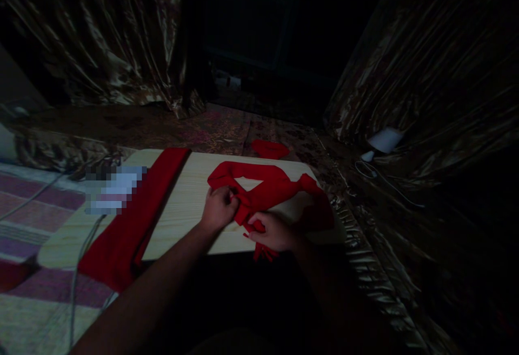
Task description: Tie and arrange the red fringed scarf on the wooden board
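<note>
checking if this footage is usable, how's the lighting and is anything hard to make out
Head view: dim overall, the pale board standing out; head view: the central red cloth clear in outline, its folds merging; head view: the right curtain nearly black in places, and a pixelated patch hiding detail at left.

This is looking like a dim room in a home; patterned curtains [133, 41] are hanging in heavy folds on both sides of a dark middle area; patterned fabric [203, 131] is stretching out beyond a pale wooden surface [182, 203]; striped cloth [32, 203] is spreading at the left; on the right, fringed edging [367, 260] is running past, and a white lamp-like object [385, 140] is sitting near one curtain.
</note>
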`<state>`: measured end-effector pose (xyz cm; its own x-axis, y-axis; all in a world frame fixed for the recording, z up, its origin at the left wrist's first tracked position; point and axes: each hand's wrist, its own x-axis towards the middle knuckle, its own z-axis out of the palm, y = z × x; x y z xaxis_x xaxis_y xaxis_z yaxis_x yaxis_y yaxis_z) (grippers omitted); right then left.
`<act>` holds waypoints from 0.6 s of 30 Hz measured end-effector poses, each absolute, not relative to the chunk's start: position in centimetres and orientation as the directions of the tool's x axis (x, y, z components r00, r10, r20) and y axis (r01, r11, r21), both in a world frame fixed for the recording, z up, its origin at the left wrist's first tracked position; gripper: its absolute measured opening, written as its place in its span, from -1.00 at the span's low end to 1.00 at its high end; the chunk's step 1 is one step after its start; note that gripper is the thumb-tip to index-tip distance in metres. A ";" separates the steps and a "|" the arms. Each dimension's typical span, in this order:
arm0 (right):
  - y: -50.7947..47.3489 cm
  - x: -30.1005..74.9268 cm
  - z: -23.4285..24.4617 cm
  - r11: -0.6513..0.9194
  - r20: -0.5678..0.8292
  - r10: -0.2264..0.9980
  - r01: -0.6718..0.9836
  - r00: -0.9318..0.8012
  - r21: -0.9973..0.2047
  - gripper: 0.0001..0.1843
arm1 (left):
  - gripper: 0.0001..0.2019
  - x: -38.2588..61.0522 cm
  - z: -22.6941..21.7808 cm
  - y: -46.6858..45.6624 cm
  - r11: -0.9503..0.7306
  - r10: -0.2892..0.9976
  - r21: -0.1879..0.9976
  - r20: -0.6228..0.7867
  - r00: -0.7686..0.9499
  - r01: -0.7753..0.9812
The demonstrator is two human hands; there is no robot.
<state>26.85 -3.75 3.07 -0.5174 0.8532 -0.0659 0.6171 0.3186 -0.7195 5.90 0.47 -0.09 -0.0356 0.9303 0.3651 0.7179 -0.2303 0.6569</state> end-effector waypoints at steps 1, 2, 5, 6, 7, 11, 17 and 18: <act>-3.7 27.2 3.4 0.335 -0.100 0.811 0.597 -0.576 -0.729 -0.64 | -0.82 5.9 -0.1 0.4 -0.241 0.932 0.647 0.363 -0.015 0.723; -3.6 27.5 3.7 0.341 -0.152 0.763 0.591 -0.628 -0.731 -0.59 | -0.76 5.9 -0.2 0.3 -0.261 0.930 0.632 0.366 0.016 0.730; -2.1 28.5 4.7 0.336 -0.198 0.792 0.683 -0.577 -0.648 -0.58 | -0.51 5.9 -0.3 0.2 -0.375 0.909 0.556 0.378 0.177 0.741; -1.4 28.7 4.9 0.341 -0.132 0.855 0.733 -0.502 -0.588 -0.62 | -0.46 5.8 -0.3 0.2 -0.413 0.899 0.529 0.364 0.241 0.742; -0.5 29.0 5.0 0.349 -0.031 0.904 0.780 -0.426 -0.519 -0.66 | -0.43 5.8 -0.3 0.3 -0.440 0.893 0.506 0.337 0.299 0.742; 2.7 29.9 4.6 0.435 0.219 0.898 0.846 -0.382 -0.307 -0.72 | -0.42 5.9 0.0 1.3 -0.442 0.897 0.456 0.198 0.396 0.772; 5.4 30.4 3.2 0.530 0.197 0.847 0.804 -0.493 -0.270 -0.61 | -0.47 6.5 -0.1 2.4 -0.405 0.914 0.419 0.149 0.378 0.813; 5.8 30.4 3.2 0.526 0.184 0.850 0.809 -0.493 -0.261 -0.59 | -0.47 6.5 -0.2 2.3 -0.402 0.915 0.419 0.159 0.371 0.814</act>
<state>30.37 5.84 3.24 -0.4935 0.8500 0.1842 0.8093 0.5263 -0.2609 6.51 2.34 -0.22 0.3707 0.9151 0.1587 0.8141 -0.4024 0.4187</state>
